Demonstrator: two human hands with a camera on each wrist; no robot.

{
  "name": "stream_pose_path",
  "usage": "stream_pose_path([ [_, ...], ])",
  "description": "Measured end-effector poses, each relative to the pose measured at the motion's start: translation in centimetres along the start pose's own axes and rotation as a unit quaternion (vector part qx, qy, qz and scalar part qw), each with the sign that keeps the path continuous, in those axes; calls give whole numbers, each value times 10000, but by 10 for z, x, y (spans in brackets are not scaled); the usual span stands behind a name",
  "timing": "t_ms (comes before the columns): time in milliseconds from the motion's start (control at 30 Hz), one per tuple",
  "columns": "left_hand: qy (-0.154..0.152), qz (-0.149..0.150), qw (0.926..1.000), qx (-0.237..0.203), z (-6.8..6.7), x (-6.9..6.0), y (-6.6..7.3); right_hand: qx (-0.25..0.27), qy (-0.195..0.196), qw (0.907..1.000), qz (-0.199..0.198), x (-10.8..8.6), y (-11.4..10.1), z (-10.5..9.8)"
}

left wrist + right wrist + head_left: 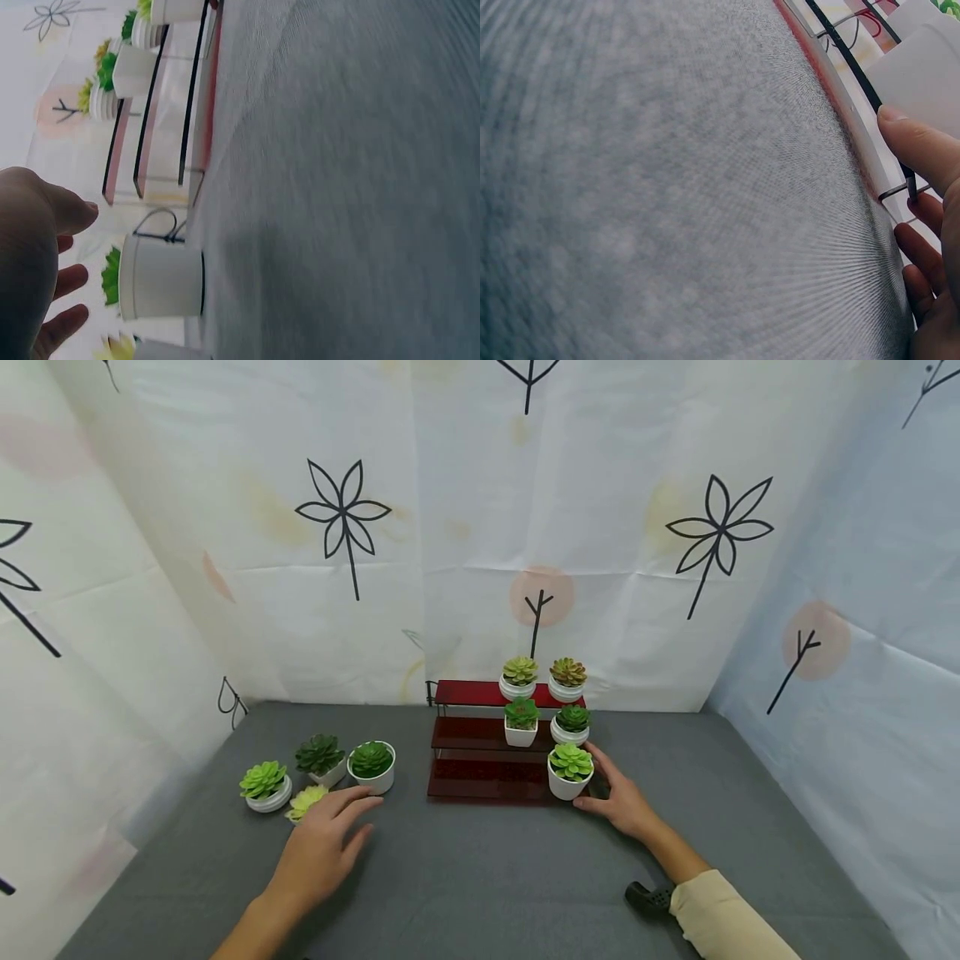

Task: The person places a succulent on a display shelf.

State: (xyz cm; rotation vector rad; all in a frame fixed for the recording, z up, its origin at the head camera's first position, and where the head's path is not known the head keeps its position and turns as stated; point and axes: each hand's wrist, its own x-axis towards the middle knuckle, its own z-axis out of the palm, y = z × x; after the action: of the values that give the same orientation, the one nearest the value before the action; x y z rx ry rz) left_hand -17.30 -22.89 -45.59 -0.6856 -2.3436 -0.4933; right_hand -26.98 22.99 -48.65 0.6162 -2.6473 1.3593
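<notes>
My left hand [318, 852] hovers over the table at the left, fingers spread and holding nothing, close to a round white pot with a dark green succulent [371, 767] and a yellow-green succulent [307, 802]. In the left wrist view that white pot [163, 277] stands just beyond the fingers. My right hand [618, 797] is at the right end of a three-tier dark red shelf [472, 781], beside the white pot with a bright green succulent [570, 777] on the lowest tier. In the right wrist view the thumb [915, 142] lies by this pot [922, 75].
Two more potted succulents [262, 787] [320, 758] stand at the left. The upper tiers hold several pots, among them a reddish-green one [567, 680] and a small square one [521, 722]. A black object [648, 897] lies by my right sleeve. Patterned cloth [465, 527] hangs behind the table.
</notes>
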Motion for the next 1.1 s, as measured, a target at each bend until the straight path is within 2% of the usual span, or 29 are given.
stream_pose_path([
  [133, 121, 18, 9998, 129, -8, -6, -8, 47, 17, 10000, -30, 0, -1, 0],
  [267, 434, 50, 9989, 179, -13, -9, -17, 41, 19, 10000, 31, 0, -2, 0],
  [367, 635, -69, 9978, 192, -14, -12, -23, 25, 13, 10000, 78, 0, -1, 0],
  [667, 761, -1028, 9917, -133, -14, -25, -34, 49, -18, 10000, 63, 0, 1, 0],
  [867, 841, -1651, 9817, -441, -11, -28, -36, 120, -19, 9999, 55, 1, 3, 0],
  [1100, 737, -2287, 9673, -811, -9, -32, -40, 109, -43, 9999, 22, 1, 4, 1],
])
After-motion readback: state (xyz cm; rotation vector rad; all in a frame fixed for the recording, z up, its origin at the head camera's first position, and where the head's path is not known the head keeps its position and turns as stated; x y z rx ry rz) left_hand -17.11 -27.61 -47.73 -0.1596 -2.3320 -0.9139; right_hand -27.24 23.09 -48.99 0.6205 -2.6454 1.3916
